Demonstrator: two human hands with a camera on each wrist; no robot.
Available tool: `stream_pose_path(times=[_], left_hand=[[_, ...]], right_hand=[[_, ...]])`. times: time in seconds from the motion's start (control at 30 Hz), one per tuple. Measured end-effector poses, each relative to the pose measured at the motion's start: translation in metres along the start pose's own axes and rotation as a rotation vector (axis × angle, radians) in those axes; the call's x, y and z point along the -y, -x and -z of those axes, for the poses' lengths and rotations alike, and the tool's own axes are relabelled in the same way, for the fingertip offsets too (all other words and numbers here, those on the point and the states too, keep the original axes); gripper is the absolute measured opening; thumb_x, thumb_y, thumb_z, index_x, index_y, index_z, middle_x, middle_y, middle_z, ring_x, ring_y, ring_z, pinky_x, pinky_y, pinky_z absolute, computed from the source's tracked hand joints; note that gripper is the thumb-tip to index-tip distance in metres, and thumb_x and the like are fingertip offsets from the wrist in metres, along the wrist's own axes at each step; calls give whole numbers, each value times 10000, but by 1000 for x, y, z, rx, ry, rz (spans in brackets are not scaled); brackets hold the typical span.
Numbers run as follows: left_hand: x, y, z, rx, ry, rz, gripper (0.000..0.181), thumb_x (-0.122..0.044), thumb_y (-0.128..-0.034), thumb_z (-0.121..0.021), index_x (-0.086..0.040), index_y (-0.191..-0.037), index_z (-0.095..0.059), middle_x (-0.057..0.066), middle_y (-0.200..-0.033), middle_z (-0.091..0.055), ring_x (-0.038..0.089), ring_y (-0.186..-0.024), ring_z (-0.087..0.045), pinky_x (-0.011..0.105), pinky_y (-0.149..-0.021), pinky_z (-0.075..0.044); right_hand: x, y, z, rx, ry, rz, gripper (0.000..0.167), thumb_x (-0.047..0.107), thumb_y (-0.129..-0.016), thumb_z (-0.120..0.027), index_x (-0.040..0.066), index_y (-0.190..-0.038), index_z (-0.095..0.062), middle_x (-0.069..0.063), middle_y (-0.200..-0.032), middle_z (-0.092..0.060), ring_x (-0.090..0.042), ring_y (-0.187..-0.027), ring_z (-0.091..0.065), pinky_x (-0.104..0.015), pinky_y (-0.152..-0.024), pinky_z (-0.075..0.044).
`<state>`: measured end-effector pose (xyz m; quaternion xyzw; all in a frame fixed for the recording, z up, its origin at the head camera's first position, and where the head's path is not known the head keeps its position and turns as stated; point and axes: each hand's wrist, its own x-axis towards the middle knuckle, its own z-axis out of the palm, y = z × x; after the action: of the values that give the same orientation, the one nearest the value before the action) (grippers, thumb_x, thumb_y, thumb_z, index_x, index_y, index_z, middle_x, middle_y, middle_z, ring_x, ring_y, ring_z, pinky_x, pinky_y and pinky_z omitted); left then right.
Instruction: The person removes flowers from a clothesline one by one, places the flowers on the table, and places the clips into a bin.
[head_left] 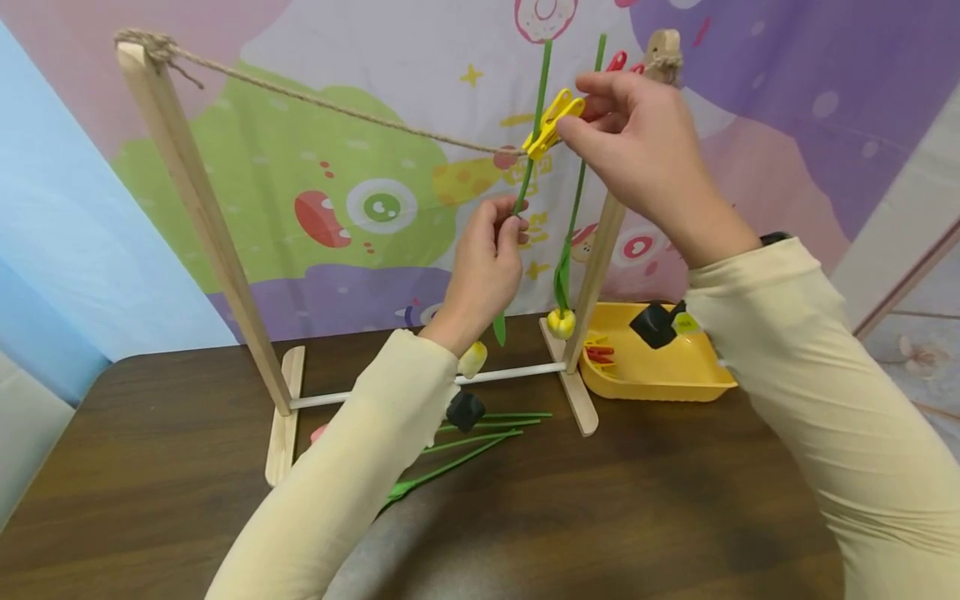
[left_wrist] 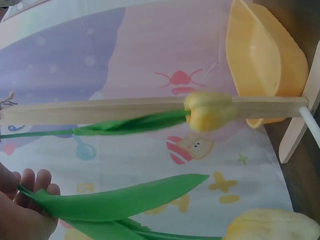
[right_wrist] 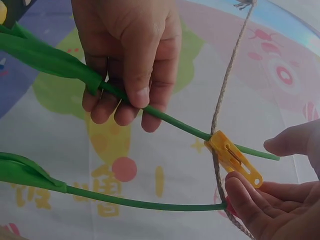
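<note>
My left hand (head_left: pixel 483 271) pinches the green stem of an artificial yellow tulip (left_wrist: pixel 272 225), which hangs head down. Above that hand, a yellow clothespin (head_left: pixel 546 137) clips the stem to a twine rope (head_left: pixel 360 115). My right hand (head_left: pixel 652 146) is beside the clothespin's handles, thumb and fingers spread apart; in the right wrist view its fingertips are very near the handle end, and whether they touch cannot be told. A second yellow tulip (head_left: pixel 561 323) hangs head down to the right, its stem held at the rope by a red clothespin (head_left: pixel 617 61), partly hidden by my right hand.
The rope spans two wooden posts (head_left: pixel 202 225) joined by a white rod (head_left: pixel 517 372). A yellow basin (head_left: pixel 660 387) with red and yellow clothespins (head_left: pixel 600 354) stands right. Several green stems (head_left: pixel 472 454) lie on the brown table (head_left: pixel 600 508), partly behind my left sleeve. A cartoon cloth hangs behind.
</note>
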<state>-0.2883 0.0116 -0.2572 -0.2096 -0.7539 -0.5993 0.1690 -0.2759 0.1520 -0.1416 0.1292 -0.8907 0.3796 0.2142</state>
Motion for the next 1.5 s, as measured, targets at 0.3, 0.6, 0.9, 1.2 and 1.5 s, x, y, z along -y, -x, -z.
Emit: stream_pose_path(times=[0.3,0.6,0.9,1.2,1.5], left_hand=[[-1,0,1,10,18,14,265,-30,-1003,-307,50,-1209,-453,187,-1126,-551,249,-957,-582,328,-879,-482],[-2,2,1,2,16,18,253,-42,-990,-329,24,-1170,-493,134,-1069,-569,190,-885,-530,209,-754,-410],[-4,3,0,3,-4,5,255,-119,-1008,-348,10,-1102,-548,129,-1054,-580,192,-886,-496,235,-760,-383],[-7,2,1,6,20,18,268,-123,-1008,-353,12,-1125,-553,110,-1094,-600,190,-938,-545,245,-790,-424],[-7,0,1,-53,29,-22,287,-113,-997,-408,27,-1191,-567,151,-1110,-598,214,-961,-561,212,-767,-434]], right_hand=[[-1,-1,4,39,50,11,441,267,-892,-588,92,-1295,-550,-124,-1125,-620,-42,-834,-576,-136,-684,-429],[0,1,7,-1,-40,-21,379,249,-859,-649,55,-1183,-612,39,-948,-626,-40,-817,-597,-143,-716,-456],[-3,2,9,15,-210,-76,429,159,-830,-692,52,-1232,-589,58,-942,-627,-20,-761,-619,-127,-728,-477],[-6,1,14,40,-209,-80,400,188,-819,-718,41,-1181,-628,95,-864,-652,-25,-750,-630,-134,-718,-470],[-7,0,14,44,-309,-94,395,163,-804,-731,1,-1147,-622,85,-836,-658,-49,-717,-646,-144,-737,-490]])
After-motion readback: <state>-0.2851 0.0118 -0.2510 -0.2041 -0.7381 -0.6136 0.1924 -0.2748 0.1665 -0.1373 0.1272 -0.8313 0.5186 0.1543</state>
